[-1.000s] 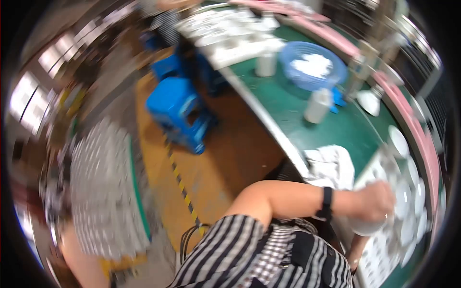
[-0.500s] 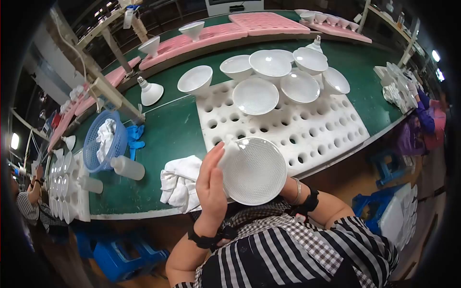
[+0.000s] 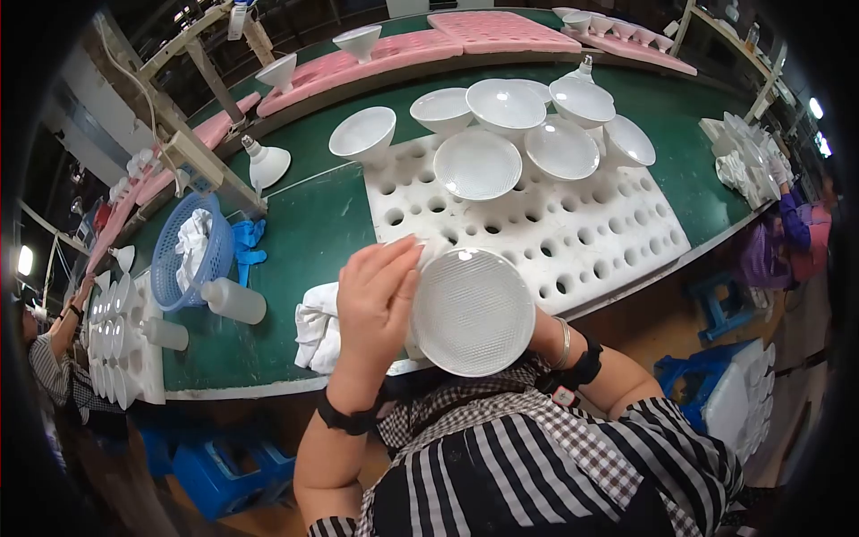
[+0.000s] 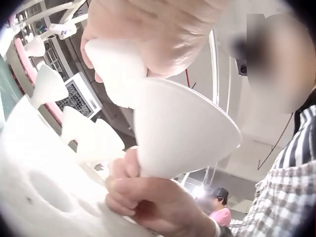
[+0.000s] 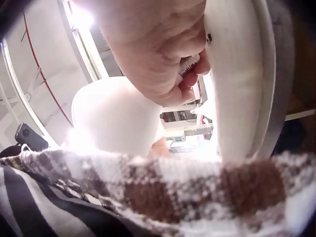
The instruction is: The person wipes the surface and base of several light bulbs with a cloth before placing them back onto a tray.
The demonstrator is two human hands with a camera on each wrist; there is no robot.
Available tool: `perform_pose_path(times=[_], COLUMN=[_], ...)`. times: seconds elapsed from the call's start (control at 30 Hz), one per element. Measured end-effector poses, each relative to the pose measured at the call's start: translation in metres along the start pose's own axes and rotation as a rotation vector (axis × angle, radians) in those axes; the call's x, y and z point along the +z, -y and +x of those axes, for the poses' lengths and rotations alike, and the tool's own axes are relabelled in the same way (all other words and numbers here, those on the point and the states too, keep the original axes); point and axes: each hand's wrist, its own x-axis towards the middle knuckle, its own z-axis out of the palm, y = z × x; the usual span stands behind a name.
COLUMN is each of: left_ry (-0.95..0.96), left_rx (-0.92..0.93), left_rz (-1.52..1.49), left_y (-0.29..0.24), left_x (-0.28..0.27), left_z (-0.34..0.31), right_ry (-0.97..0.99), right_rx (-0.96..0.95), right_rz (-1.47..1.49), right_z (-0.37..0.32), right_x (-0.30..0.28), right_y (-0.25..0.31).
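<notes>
A white cone-shaped reflector lamp [image 3: 474, 313] with a textured round face is held up in front of the body, its face towards the head camera. My right hand [image 5: 153, 49] grips it by the narrow neck, and a bit of the ridged screw base [image 5: 187, 64] shows between the fingers. At the lamp's left rim, my left hand [image 3: 374, 300] holds a folded white cloth [image 4: 116, 71] against the edge. In the left wrist view the lamp's smooth side [image 4: 180, 128] faces the camera, with the right hand's fingers curled beneath it.
A white foam board [image 3: 564, 242] with rows of holes carries several similar lamps [image 3: 479, 166] at its back. To the left are a white rag [image 3: 318, 331], a plastic bottle [image 3: 234, 302], blue gloves [image 3: 248, 246] and a blue basket [image 3: 161, 259]. Pink foam strips [image 3: 403, 58] run behind.
The head view has swung from the blurred aisle and stools to the foam board. Since half a second ago, my left hand has shifted slightly left and turned at the lamp's rim.
</notes>
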Motion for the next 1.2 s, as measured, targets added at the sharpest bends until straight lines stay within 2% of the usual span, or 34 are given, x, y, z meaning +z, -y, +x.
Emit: perform_pose_path(times=[0.03, 0.07, 0.13, 0.2, 0.23, 0.3, 0.33, 0.4, 0.43, 0.47, 0.53, 0.57, 0.6, 0.67, 0.7, 0.73, 0.8, 0.83, 0.87, 0.93, 0.97, 1.03, 1.07, 1.1, 1.13, 1.2], left_ry=[0.027, 0.030, -0.094, -0.120, -0.073, 0.047, 0.046, 0.132, 0.126, 0.131, 0.016, 0.004, 0.001, 0.042, 0.070, 0.095, 0.158, 0.158, 0.101, 0.030, 0.025, 0.015, 0.040, 0.067, 0.128, 0.104], left_rx=[-0.131, -0.128, -0.093, -0.127, -0.083, 0.068, 0.065, 0.223, 0.206, 0.203, -0.003, -0.055, -0.051, 0.009, 0.094, 0.158, 0.217, 0.209, 0.138, -0.004, -0.009, -0.005, 0.062, 0.127, 0.169, 0.207], left_rz=[-0.079, -0.084, -0.080, -0.131, -0.097, 0.048, 0.050, 0.028, 0.034, 0.032, 0.099, -0.016, -0.016, 0.132, 0.113, 0.043, 0.037, 0.039, 0.071, 0.119, 0.129, 0.139, 0.110, 0.079, 0.046, 0.040], left_y=[0.005, 0.002, -0.015, -0.029, -0.039, -0.049, -0.052, -0.056, -0.055, -0.047, -0.019, -0.010, -0.011, -0.028, -0.039, -0.054, -0.060, -0.056, -0.045, -0.022, -0.018, -0.023, -0.036, -0.049, -0.061, -0.052], left_x=[0.000, 0.001, 0.002, 0.004, 0.005, 0.003, 0.001, -0.001, 0.001, 0.004, 0.012, 0.013, 0.013, 0.008, 0.008, 0.007, 0.005, 0.005, 0.006, 0.010, 0.011, 0.011, 0.009, 0.006, 0.002, 0.005], left_z=[-0.001, -0.002, -0.011, -0.017, -0.017, -0.018, -0.016, -0.014, -0.011, -0.005, 0.004, 0.008, 0.006, -0.007, -0.015, -0.020, -0.019, -0.016, -0.005, 0.009, 0.007, 0.001, -0.005, -0.011, -0.013, -0.009], right_ry=[-0.076, -0.156, -0.185, -0.175, -0.173, -0.236, -0.232, -0.057, -0.070, -0.073, -0.148, -0.138, -0.139, -0.139, -0.175, -0.175, -0.252, -0.203, -0.197, -0.231, -0.233, -0.219, -0.204, 0.024, 0.022, 0.064], right_rx=[0.050, 0.100, 0.138, 0.055, 0.056, 0.050, 0.051, 0.214, 0.100, 0.104, -0.067, -0.221, -0.225, -0.241, -0.236, -0.232, 0.207, -0.060, -0.060, -0.194, -0.190, -0.260, -0.318, -0.091, -0.086, 0.007], right_rz=[0.196, 0.394, 0.330, 0.016, 0.015, 0.273, 0.274, 0.531, 0.296, 0.300, -0.184, -0.426, -0.429, -0.360, -0.233, -0.231, 0.615, 0.197, 0.197, -0.199, -0.303, -0.347, -0.384, -0.171, -0.169, -0.069], right_z=[0.002, 0.004, 0.002, 0.002, 0.002, 0.004, 0.004, 0.003, 0.005, 0.006, 0.008, 0.010, 0.011, 0.009, 0.009, 0.009, 0.007, 0.007, 0.008, 0.009, 0.009, 0.009, 0.008, 0.000, 0.001, 0.003], right_x=[-0.002, -0.003, -0.012, -0.005, -0.002, 0.001, -0.002, -0.010, -0.009, -0.008, -0.007, -0.005, -0.007, -0.007, -0.005, -0.005, -0.005, -0.011, -0.010, -0.005, -0.005, -0.005, -0.005, -0.016, -0.020, -0.023], right_y=[-0.013, -0.021, -0.029, -0.005, 0.002, 0.011, 0.011, 0.012, 0.013, 0.016, 0.026, 0.035, 0.035, 0.026, 0.018, 0.011, -0.011, -0.035, -0.025, 0.010, 0.018, 0.033, 0.035, 0.018, -0.001, -0.020])
